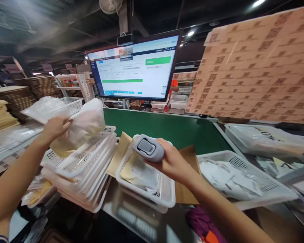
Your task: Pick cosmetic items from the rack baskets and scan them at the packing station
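My left hand [57, 126] is closed on the edge of a translucent plastic bag [87, 118], held above a stack of white plastic baskets [78, 162]; the bag is partly blurred. In my right hand [173, 160] is a grey handheld barcode scanner [149, 148], its fingers wrapped round the handle. Below the scanner sits a white basket [171, 192] holding a brown paper envelope [131, 170] and clear plastic packets [150, 179]. A flat piece of brown cardboard [188, 189] stands to the right of that basket, partly hidden by my right forearm.
A monitor [131, 72] hangs over a green conveyor belt [147, 123]. To the right, a white basket [225, 157] holds white packets and papers, with a printed cardboard panel [253, 67] above. Cardboard stacks [12, 101] stand at left. Far back, a person's orange sleeve [174, 83] shows.
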Tool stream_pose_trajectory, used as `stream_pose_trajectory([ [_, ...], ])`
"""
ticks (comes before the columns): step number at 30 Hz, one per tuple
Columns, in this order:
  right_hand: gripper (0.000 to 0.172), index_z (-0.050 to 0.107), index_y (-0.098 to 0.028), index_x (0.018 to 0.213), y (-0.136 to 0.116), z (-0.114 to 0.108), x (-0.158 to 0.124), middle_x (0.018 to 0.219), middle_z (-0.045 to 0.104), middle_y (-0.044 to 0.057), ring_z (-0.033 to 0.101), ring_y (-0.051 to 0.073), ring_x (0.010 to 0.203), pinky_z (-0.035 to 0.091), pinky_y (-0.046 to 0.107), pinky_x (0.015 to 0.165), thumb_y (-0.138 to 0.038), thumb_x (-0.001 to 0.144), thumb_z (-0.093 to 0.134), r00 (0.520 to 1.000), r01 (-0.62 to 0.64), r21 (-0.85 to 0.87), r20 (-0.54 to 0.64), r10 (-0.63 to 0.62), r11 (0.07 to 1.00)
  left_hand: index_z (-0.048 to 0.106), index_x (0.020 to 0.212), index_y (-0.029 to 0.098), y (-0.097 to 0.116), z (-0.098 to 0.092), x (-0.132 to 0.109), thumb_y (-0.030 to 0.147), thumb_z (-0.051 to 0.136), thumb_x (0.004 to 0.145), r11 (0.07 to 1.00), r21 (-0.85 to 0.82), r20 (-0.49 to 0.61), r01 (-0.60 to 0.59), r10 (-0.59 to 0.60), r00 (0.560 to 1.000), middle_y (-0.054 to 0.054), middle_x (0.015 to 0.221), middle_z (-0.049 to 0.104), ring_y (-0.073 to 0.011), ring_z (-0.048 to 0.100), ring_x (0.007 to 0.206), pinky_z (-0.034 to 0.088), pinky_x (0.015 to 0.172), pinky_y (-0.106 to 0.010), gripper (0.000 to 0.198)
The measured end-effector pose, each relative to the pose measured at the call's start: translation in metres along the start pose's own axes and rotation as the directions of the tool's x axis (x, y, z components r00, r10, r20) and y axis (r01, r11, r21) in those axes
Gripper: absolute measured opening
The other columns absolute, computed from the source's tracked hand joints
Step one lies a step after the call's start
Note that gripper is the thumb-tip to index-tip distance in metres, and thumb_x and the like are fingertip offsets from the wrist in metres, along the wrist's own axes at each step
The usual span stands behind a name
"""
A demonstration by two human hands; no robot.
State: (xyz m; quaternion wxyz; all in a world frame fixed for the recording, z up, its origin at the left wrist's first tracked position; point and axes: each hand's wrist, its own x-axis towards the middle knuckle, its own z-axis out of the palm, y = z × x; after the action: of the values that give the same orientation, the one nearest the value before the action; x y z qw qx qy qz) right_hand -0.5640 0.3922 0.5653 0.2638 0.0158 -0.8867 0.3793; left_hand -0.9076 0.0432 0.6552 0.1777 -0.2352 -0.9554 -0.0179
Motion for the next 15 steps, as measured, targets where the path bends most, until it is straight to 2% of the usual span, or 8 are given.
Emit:
stream_pose_trajectory([
  [3,0.034,0.072,-0.018,0.109,0.003,0.001,0.02,0.104,0.071,0.01,0.067,0.028,0.095,0.049,0.037,0.08,-0.039,0.084,0.08,1.0,-0.013,-0.075,-0.018,0.012,0.997,0.081,0.108,0.015,0.048,-0.021,-0.015,0.052,0.04,0.088,0.979,-0.201,-0.112,-0.045,0.023,0.993,-0.01,0.086,0.073,-0.0289,0.066,0.087,0.042,0.074,-0.033,0.059],
  [5,0.032,0.071,-0.018,0.11,0.007,-0.003,0.026,0.106,0.073,0.009,0.067,0.027,0.096,0.047,0.035,0.079,-0.035,0.085,0.081,0.999,-0.035,-0.1,-0.043,0.031,0.994,0.079,0.097,0.017,0.082,-0.029,-0.024,0.059,0.043,0.082,0.909,-0.405,-0.154,-0.096,0.036,0.987,-0.004,0.075,0.066,-0.0248,0.064,0.079,0.042,0.07,-0.03,0.058],
  [8,0.03,0.068,-0.019,0.11,0.018,-0.017,0.021,0.11,0.074,0.008,0.069,0.027,0.099,0.046,0.035,0.08,-0.034,0.088,0.082,0.99,-0.109,-0.167,-0.104,0.093,0.98,0.077,0.087,0.018,0.13,-0.028,-0.031,0.067,0.05,0.075,0.775,-0.622,-0.14,-0.116,0.036,0.99,-0.001,0.07,0.062,-0.0203,0.056,0.068,0.04,0.063,-0.028,0.057],
  [11,0.033,0.068,-0.019,0.111,0.031,-0.039,-0.003,0.113,0.074,0.009,0.07,0.029,0.101,0.048,0.036,0.082,-0.032,0.086,0.084,0.97,-0.195,-0.192,-0.18,0.161,0.962,0.076,0.082,0.021,0.166,-0.01,-0.032,0.07,0.054,0.07,0.696,-0.713,-0.093,-0.083,0.023,0.995,0.0,0.068,0.063,-0.0214,0.055,0.064,0.042,0.059,-0.03,0.056],
  [13,0.035,0.069,-0.018,0.113,0.04,-0.059,-0.029,0.114,0.073,0.01,0.07,0.03,0.103,0.051,0.038,0.086,-0.034,0.085,0.085,0.962,-0.211,-0.183,-0.216,0.17,0.96,0.077,0.079,0.025,0.183,0.014,-0.036,0.072,0.054,0.068,0.697,-0.715,-0.059,-0.058,0.023,0.998,0.0,0.068,0.068,-0.027,0.063,0.068,0.047,0.062,-0.035,0.054],
  [15,0.041,0.071,-0.018,0.117,0.051,-0.085,-0.057,0.114,0.073,0.011,0.07,0.03,0.104,0.053,0.04,0.088,-0.036,0.084,0.087,0.949,-0.225,-0.181,-0.264,0.173,0.957,0.077,0.072,0.031,0.2,0.047,-0.044,0.073,0.05,0.07,0.716,-0.695,-0.022,-0.065,0.069,0.997,0.0,0.07,0.075,-0.0336,0.071,0.075,0.054,0.067,-0.041,0.05],
])
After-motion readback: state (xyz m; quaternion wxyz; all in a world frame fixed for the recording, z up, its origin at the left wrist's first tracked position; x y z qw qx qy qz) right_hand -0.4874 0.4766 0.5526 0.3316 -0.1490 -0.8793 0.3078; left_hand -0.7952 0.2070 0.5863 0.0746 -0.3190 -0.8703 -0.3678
